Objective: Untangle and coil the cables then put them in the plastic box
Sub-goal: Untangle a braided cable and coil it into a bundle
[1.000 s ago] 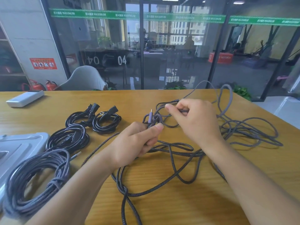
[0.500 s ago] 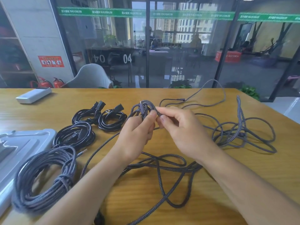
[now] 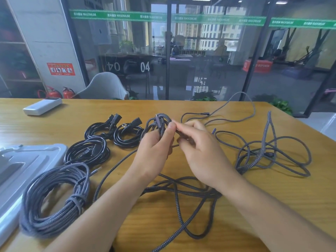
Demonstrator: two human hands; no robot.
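Your left hand (image 3: 156, 142) gripped the small grey braided cable coil (image 3: 160, 122) above the wooden table (image 3: 236, 206); your right hand (image 3: 198, 142) pinched its strand, trailing right toward the slack.

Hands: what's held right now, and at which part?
Both hands are on one braided grey cable. Left hand grips the small coil started at its connector end; right hand pinches the strand just right of that coil.
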